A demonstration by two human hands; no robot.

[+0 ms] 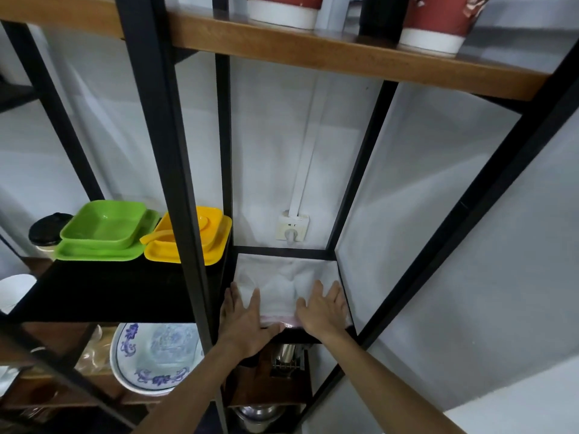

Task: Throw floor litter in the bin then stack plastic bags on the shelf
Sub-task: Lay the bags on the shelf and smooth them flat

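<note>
plastic bags (282, 286) lie flat as a whitish, translucent pile on the black shelf (316, 254) in the narrow right bay, filling it almost wall to wall; pinkish edge shows at the front lip. left hand (246, 317) and right hand (326, 308) both spread flat, palms down, fingers extended, pressing on the front part of the pile, nothing gripped in either

handling, my read: very light, limp, no stiffness, thin film. slippery layer on layer, so the stack likely slides or fans out if pushed from one side. traps air, springs up when released. not fragile, could snag on the frame edge

where to take it: flat palms on top to squash air out, then pinch the front edge with both hands near the corners if it needs squaring. lifting from the middle would just bunch it

green trays (103, 233) and yellow trays (188, 242) on the next bay over, apart from the bags

litter and bin not in view
</note>
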